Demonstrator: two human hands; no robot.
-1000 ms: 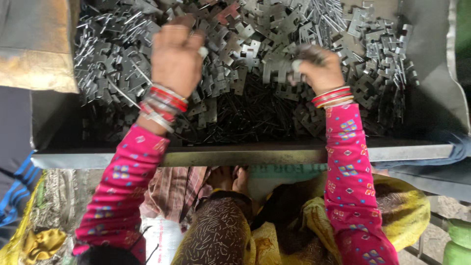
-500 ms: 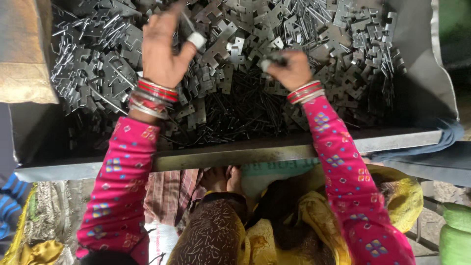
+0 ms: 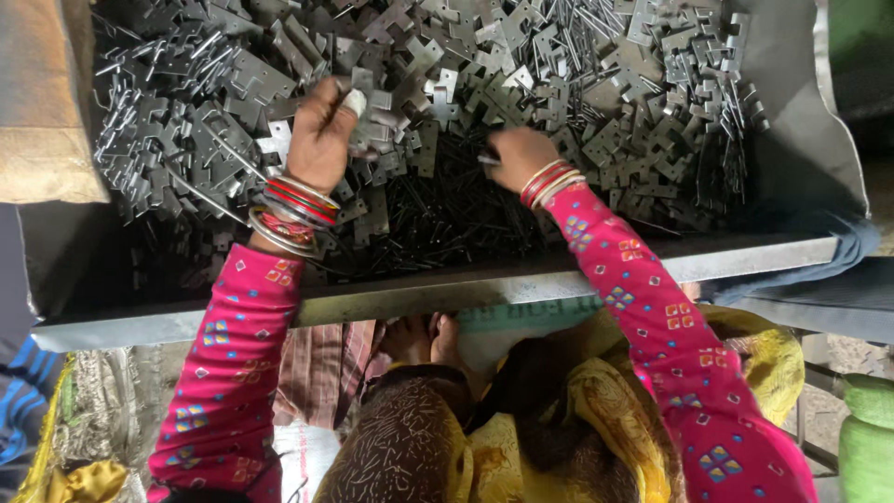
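- Digging through a heap of grey metal plates (image 3: 559,84) in a big metal tray (image 3: 801,168)
- left hand (image 3: 321,140) pinching one plate (image 3: 368,107) above the heap
- right hand (image 3: 517,154) curled around a thin pin (image 3: 488,159), low among dark pins (image 3: 438,219)

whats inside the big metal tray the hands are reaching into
The metal tray holds a heap of flat notched metal plates and thin dark pins. The left hand and right hand rest on the pile; the tray's floor beneath is covered.
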